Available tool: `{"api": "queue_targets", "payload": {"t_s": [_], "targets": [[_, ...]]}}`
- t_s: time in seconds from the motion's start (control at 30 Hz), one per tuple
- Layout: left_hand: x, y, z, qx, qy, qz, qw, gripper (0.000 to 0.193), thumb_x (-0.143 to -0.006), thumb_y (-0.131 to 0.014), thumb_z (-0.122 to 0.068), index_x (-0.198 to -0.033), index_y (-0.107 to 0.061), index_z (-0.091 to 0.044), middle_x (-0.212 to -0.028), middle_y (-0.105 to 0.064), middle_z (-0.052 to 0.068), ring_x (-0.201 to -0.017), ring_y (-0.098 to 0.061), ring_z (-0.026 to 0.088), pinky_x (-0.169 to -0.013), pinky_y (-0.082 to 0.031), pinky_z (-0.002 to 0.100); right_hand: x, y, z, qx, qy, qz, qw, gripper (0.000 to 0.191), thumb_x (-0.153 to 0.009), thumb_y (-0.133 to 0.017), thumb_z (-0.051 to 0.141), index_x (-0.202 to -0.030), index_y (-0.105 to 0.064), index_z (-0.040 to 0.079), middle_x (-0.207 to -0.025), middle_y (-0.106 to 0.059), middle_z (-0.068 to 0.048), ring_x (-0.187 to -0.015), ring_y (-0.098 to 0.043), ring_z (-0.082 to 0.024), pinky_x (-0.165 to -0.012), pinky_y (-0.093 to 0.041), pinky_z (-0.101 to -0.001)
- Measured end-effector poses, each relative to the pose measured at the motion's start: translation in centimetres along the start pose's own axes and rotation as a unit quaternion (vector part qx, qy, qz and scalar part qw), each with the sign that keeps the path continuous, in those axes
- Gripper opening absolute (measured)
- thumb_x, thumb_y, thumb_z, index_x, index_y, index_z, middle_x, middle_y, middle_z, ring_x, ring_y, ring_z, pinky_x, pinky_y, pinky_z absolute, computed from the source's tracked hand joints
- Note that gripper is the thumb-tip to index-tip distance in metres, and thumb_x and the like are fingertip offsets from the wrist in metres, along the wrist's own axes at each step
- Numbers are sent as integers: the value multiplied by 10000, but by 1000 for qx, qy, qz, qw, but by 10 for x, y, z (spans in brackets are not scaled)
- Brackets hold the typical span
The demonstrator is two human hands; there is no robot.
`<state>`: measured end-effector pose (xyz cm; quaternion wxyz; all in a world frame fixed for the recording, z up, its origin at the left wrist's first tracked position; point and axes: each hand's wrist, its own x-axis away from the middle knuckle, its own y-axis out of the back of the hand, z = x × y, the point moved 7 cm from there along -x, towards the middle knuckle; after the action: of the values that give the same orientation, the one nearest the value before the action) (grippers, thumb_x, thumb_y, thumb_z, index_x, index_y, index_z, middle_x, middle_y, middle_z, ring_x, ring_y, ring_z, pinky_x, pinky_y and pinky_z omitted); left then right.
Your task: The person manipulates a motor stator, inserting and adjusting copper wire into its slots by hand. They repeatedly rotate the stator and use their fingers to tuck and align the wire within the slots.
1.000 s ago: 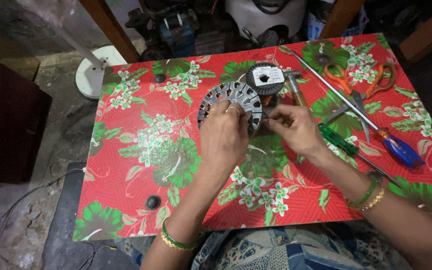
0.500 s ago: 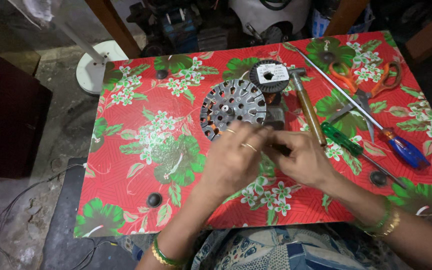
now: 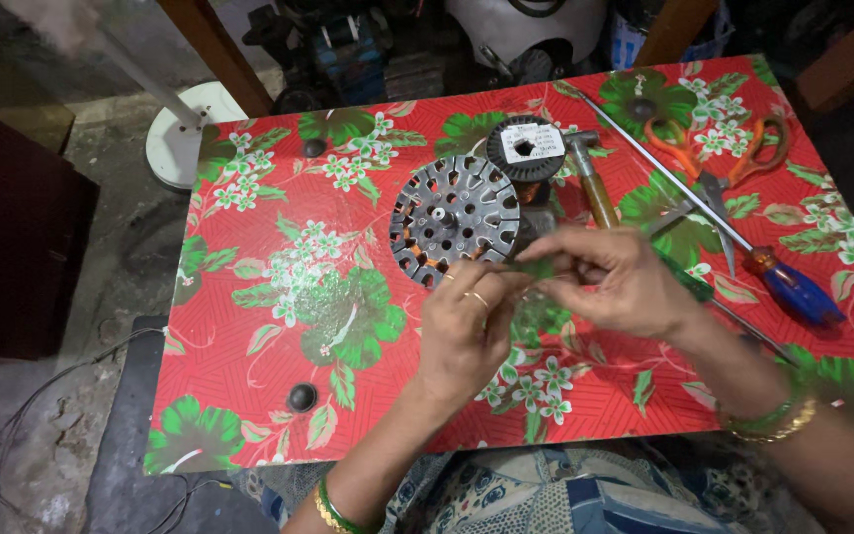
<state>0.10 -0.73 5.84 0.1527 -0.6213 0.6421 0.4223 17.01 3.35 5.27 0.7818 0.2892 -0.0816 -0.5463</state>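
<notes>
Just behind left hand (image 3: 467, 331); slotted stator (image 3: 455, 218)

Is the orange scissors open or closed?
Closed, it looks like. The scissors lie flat on the red flowered table, the two orange handle loops side by side and the blades together as one point, beside the long screwdriver.

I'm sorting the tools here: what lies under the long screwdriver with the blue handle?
The screwdriver crosses over the orange-handled scissors, both on the red floral table cover. What lies under its tip end is too dim to tell.
</notes>
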Motion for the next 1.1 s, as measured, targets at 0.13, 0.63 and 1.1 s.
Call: {"api": "queue_targets", "payload": {"t_s": [0.13, 0.63, 1.1], "targets": [[-3, 4, -3, 47, 5, -11, 999, 260, -804, -703, 101, -1025, -711, -36, -1016, -687, 95, -947, -678, 268, -817, -550, 365, 0, -14, -2, 32, 81, -43, 995, 297, -803, -751, 6, -1097, -753, 46, -712, -679, -12, -551, -546, -41, -485, -391, -245], [-20, -15, 69, 312, 227, 36, 922, 51, -952, -681, 63, -988, -678, 27, -913, -713, 26, -852, -670, 63, -770, -564, 232, -6, -20, 1, 53, 96, -92, 990, 184, -878, -673, -11, -1060, -666, 20, -823, -722, -58, -641, -659, -69, -541, -489, -248], [-32, 20, 43, -10, -1, -22, 1000, 122, -882, -691, 80, -943, -639, -12, -871, -659, 127, -824, -692, 302, -725, -541, 380, -9, -7, -10, -2, 40, -95, 995, 98, -874, -757, 29, -959, -706, 27, -696, -634, 48, -567, -461, 23, -471, -335, -193]]}}
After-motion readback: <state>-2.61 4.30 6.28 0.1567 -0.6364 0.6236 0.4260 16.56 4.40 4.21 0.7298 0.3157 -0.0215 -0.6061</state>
